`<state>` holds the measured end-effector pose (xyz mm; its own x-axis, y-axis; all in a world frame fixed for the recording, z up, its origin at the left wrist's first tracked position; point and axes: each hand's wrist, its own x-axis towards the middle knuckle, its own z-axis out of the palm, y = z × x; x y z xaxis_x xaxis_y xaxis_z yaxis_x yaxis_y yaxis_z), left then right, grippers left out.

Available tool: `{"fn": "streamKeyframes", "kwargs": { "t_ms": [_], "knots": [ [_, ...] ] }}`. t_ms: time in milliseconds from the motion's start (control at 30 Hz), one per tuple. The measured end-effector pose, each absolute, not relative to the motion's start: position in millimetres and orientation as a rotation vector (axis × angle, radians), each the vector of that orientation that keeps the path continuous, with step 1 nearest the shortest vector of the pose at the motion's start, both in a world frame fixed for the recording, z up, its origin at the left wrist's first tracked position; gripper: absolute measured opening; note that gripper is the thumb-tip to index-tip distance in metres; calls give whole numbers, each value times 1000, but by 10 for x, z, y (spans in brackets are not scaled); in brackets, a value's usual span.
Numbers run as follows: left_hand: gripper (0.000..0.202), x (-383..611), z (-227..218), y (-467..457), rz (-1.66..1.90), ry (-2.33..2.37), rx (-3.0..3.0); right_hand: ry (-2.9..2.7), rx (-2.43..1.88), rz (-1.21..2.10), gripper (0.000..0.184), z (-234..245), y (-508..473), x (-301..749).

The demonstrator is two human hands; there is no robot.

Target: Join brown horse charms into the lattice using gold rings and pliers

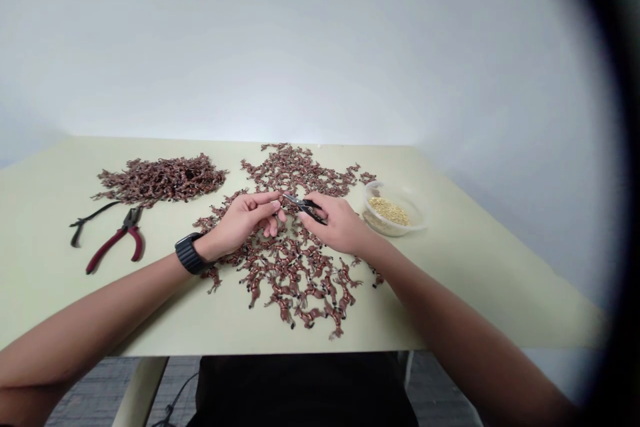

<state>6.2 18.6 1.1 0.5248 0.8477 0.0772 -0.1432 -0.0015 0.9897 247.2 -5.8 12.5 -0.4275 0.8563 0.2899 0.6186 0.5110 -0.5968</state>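
My left hand, with a black watch on the wrist, is closed in a pinch over a wide spread of small brown horse-shaped charms. What it pinches is too small to make out. My right hand grips small black-handled pliers, whose tip points left at the left hand's fingertips. Both hands hover just above the charms in the middle of the table.
A second heap of brown charms lies at the back left. Red-handled pliers and a black-handled tool lie left of my hands. A clear plastic bowl with small gold pieces stands to the right. The pale green table meets a white wall.
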Motion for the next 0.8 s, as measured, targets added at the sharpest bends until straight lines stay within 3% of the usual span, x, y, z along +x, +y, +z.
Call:
{"fn": "streamKeyframes", "kwargs": {
  "t_ms": [800],
  "knots": [
    [29, 68, 46, 160, 911, 584, 1135, -2135, -1208, 507, 22, 101, -91, 2423]
  ]
}}
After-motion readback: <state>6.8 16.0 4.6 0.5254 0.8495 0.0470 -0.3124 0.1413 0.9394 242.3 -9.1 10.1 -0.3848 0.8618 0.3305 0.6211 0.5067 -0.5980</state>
